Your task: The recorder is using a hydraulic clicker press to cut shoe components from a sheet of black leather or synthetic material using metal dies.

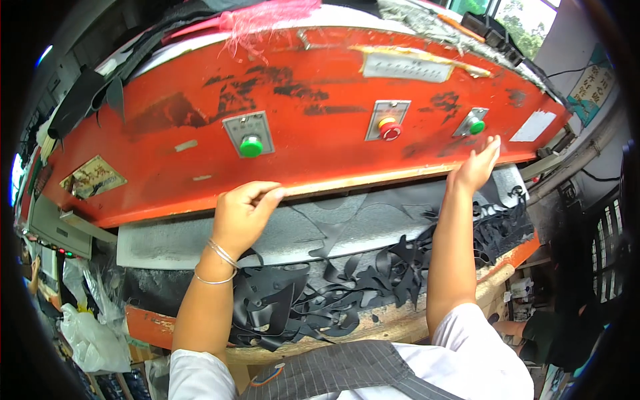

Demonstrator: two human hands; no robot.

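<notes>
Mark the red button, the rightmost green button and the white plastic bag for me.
Red button [391,131]: head view, on its round cap.
Rightmost green button [477,127]: head view, on its cap.
White plastic bag [95,341]: head view, on its crumpled side.

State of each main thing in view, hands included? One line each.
Red painted machine panel: scuffed
Round green left button: uncovered
Red mushroom-shaped button: uncovered; latched or not, can't tell
Round green right button: uncovered
Left bare-hand grip: curled, by panel's lower edge; contact unclear
Right bare-hand grip: open, below right button; nothing visibly held
Black leathery scraps: tangled, heaped
Translucent white plastic bag: crumpled
</notes>
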